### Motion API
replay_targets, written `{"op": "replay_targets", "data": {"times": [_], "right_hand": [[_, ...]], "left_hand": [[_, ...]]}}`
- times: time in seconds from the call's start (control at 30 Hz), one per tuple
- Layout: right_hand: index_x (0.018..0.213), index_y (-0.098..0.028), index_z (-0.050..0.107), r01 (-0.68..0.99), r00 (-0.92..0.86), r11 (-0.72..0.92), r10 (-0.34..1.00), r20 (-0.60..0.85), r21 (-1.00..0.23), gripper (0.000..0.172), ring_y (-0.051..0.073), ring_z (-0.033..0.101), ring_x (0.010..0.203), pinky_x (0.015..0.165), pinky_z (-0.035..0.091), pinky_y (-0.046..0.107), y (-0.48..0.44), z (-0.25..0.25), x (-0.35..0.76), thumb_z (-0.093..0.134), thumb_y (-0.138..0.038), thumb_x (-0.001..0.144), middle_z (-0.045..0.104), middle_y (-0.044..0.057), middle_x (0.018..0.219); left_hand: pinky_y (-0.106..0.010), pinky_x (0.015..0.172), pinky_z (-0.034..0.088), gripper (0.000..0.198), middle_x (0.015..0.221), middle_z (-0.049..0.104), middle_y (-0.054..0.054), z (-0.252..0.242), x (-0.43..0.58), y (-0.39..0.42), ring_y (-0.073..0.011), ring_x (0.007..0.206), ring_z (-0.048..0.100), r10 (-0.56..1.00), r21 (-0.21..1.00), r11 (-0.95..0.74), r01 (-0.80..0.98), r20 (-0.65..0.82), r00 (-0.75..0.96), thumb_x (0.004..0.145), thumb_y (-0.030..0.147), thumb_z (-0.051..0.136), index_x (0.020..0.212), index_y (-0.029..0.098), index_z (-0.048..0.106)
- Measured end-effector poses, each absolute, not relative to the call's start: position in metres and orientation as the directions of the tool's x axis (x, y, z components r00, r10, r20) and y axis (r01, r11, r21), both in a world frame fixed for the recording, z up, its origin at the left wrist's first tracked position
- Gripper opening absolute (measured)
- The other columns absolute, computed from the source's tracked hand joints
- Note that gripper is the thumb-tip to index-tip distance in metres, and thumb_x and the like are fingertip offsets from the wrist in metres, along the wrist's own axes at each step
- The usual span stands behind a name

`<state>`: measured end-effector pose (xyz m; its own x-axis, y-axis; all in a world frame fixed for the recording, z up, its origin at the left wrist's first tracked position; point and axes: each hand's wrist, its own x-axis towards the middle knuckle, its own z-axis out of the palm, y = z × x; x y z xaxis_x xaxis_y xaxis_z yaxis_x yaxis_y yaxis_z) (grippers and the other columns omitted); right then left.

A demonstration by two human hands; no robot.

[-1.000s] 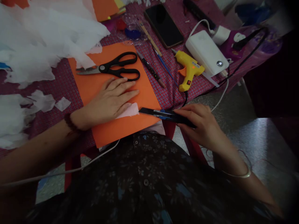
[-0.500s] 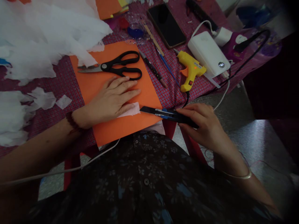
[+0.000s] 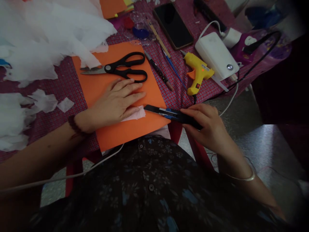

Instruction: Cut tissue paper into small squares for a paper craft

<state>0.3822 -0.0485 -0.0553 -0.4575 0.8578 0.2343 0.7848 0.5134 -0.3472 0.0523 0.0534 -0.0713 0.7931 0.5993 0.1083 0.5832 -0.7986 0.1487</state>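
My left hand (image 3: pixel 118 100) lies flat with fingers spread on an orange sheet (image 3: pixel 120 135), partly covering a small pale pink piece of paper or tissue (image 3: pixel 138 113). Its fingertips come close to the lower handle loop of black-handled scissors (image 3: pixel 120 66), which rest on the same sheet. In my right hand (image 3: pixel 207 129) is a black and blue utility knife (image 3: pixel 171 114). The knife's tip is at the right end of the pink piece; whether it touches cannot be made out.
White tissue (image 3: pixel 60 29) is heaped at the left. A yellow glue gun (image 3: pixel 199 72), a white power bank (image 3: pixel 217 56), a phone (image 3: pixel 173 25), a dark patterned pen (image 3: pixel 159 71) and a brush (image 3: pixel 173 71) lie right of the sheet. A white cable (image 3: pixel 91 169) crosses in front of my body.
My right hand has shifted slightly left, and the knife's blade end has moved a little away from my body. My left hand stays in place.
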Motion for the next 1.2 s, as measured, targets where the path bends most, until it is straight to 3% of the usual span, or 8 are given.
{"op": "replay_targets", "data": {"times": [0.17, 0.37, 0.57, 0.87, 1.2], "right_hand": [[0.129, -0.021, 0.062, 0.776, -0.48, 0.522, 0.853, 0.206, -0.353, 0.034, 0.03, 0.065, 0.102, 0.084, 0.045, 0.044, -0.047, -0.054, 0.378, 0.061, -0.026, 0.096, 0.069, 0.012, 0.112], [0.13, -0.021, 0.062, 0.78, -0.506, 0.533, 0.846, 0.169, -0.328, 0.034, 0.03, 0.065, 0.101, 0.082, 0.044, 0.043, -0.047, -0.047, 0.377, 0.06, -0.025, 0.096, 0.069, 0.013, 0.111], [0.131, -0.023, 0.062, 0.778, -0.521, 0.54, 0.84, 0.151, -0.322, 0.035, 0.03, 0.065, 0.103, 0.083, 0.044, 0.043, -0.043, -0.044, 0.374, 0.06, -0.026, 0.096, 0.069, 0.012, 0.113], [0.129, -0.021, 0.063, 0.731, -0.596, 0.61, 0.789, 0.148, -0.307, 0.034, 0.03, 0.064, 0.105, 0.084, 0.044, 0.043, -0.027, -0.04, 0.369, 0.06, -0.025, 0.096, 0.069, 0.012, 0.115], [0.134, -0.026, 0.062, 0.681, -0.656, 0.651, 0.746, 0.117, -0.336, 0.038, 0.031, 0.064, 0.104, 0.089, 0.045, 0.047, -0.007, -0.041, 0.358, 0.06, -0.025, 0.096, 0.068, 0.01, 0.117]], "left_hand": [[-0.049, 0.12, 0.029, 0.052, 0.152, 0.051, -0.009, -0.073, 0.052, 0.054, -0.0288, 0.145, 0.038, 0.594, 0.137, -0.804, 0.579, 0.137, 0.792, 0.104, 0.052, 0.039, 0.143, 0.021, 0.054], [-0.05, 0.121, 0.026, 0.046, 0.158, 0.045, -0.005, -0.068, 0.052, 0.054, -0.0277, 0.149, 0.033, 0.616, 0.155, -0.782, 0.604, 0.045, 0.786, 0.105, 0.048, 0.036, 0.145, 0.029, 0.05], [-0.047, 0.122, 0.022, 0.05, 0.157, 0.046, -0.009, -0.065, 0.052, 0.053, -0.0283, 0.148, 0.033, 0.61, 0.209, -0.781, 0.589, 0.051, 0.791, 0.107, 0.043, 0.027, 0.144, 0.021, 0.052], [-0.049, 0.121, 0.026, 0.053, 0.155, 0.048, -0.011, -0.065, 0.054, 0.05, -0.0298, 0.145, 0.038, 0.607, 0.165, -0.791, 0.59, 0.084, 0.79, 0.107, 0.048, 0.03, 0.144, 0.019, 0.054], [-0.049, 0.121, 0.024, 0.049, 0.157, 0.047, -0.007, -0.061, 0.056, 0.047, -0.0295, 0.149, 0.033, 0.633, 0.19, -0.765, 0.615, 0.043, 0.773, 0.108, 0.042, 0.029, 0.146, 0.02, 0.051]]}}
